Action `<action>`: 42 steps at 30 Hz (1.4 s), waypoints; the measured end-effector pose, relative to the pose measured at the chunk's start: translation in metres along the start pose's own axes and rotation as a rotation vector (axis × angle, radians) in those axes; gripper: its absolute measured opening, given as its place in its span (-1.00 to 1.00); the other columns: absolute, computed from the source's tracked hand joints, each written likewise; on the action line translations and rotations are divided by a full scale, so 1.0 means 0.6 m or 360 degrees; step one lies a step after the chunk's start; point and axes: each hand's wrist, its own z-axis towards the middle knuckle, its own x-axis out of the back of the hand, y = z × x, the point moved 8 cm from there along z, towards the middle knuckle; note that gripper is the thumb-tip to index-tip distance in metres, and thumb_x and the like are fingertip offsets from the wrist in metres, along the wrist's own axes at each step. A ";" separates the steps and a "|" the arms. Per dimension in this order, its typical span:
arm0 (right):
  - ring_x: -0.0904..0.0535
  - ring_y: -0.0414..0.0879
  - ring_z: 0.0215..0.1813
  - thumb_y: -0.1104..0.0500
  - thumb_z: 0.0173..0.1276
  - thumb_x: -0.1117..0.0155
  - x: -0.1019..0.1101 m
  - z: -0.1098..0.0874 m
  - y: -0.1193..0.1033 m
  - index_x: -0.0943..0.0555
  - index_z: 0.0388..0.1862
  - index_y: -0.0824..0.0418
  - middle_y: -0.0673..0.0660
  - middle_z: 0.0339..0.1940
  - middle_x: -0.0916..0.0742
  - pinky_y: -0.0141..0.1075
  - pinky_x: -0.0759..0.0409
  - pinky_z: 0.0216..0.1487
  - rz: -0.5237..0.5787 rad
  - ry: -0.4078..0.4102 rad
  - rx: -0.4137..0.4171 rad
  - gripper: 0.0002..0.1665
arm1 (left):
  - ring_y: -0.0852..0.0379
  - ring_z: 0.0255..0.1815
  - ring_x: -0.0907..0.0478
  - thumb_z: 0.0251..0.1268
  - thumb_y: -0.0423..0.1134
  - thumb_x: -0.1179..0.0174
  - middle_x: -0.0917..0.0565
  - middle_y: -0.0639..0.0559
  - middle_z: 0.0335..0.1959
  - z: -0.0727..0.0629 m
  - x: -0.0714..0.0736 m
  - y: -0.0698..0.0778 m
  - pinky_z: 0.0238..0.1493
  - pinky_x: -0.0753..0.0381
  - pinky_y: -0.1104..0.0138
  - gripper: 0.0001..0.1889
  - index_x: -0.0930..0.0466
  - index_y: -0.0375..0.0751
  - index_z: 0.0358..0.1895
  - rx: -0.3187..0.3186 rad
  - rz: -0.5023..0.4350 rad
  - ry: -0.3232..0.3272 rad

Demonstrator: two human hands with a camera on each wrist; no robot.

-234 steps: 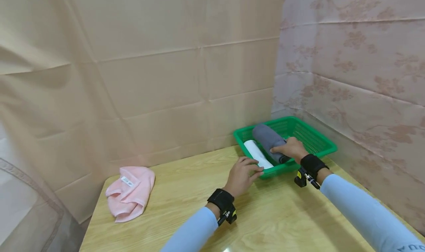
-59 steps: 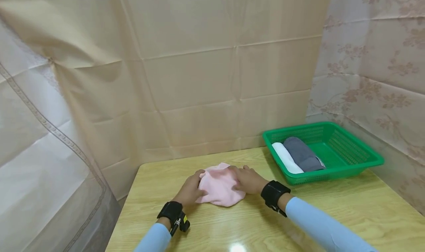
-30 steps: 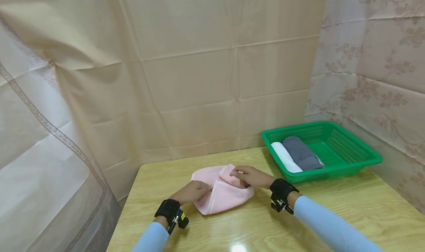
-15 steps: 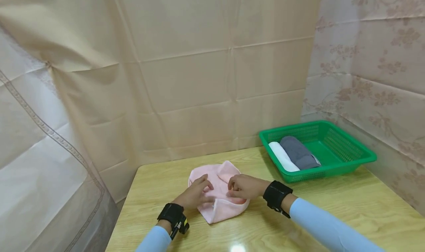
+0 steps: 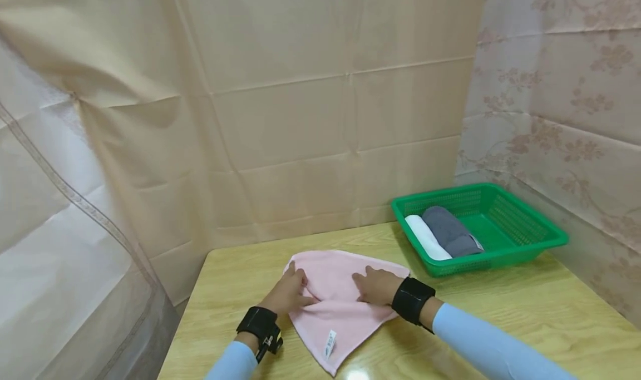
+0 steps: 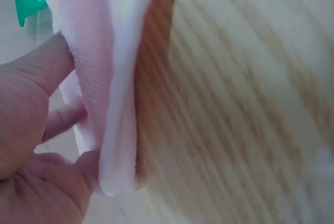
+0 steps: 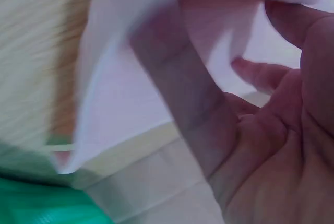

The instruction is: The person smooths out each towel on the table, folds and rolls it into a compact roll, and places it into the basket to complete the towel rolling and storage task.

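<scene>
A pink towel (image 5: 333, 280) lies partly spread on the wooden table, with a fold across its middle. Its front corner points toward me and bears a white label (image 5: 330, 344). On the towel's left side rests my left hand (image 5: 286, 292), its thumb at the fold and its fingers spread near the left edge. My right hand (image 5: 378, 286) touches the right half, fingers and thumb apart. In the left wrist view the towel (image 6: 91, 51) rises in a fold against my fingertips. The right wrist view shows a long finger reaching under a blurred part of the towel (image 7: 125, 93).
A green plastic basket (image 5: 506, 257) stands at the back right of the table (image 5: 225, 291). Inside, along its left side, lie a rolled white towel (image 5: 427, 238) and a rolled grey towel (image 5: 450, 231). Beige cloth (image 5: 280, 118) hangs behind the table.
Earlier both hands were at the basket and the pink towel lay crumpled at the left. It came to the middle, was turned about, and has just opened out, its labelled corner now toward me.
</scene>
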 end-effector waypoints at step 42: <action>-0.39 0.31 0.25 -0.19 0.65 0.01 -0.004 0.002 0.106 -0.61 -0.12 0.03 0.34 0.20 -0.53 0.29 -0.44 0.09 0.0516 0.0339 0.0198 -0.61 | -0.50 0.60 0.15 0.03 0.23 -0.54 -0.07 -0.43 0.60 0.011 -0.003 -0.071 0.42 0.11 -0.43 0.14 -0.17 -0.26 0.59 0.0093 0.0140 -0.0252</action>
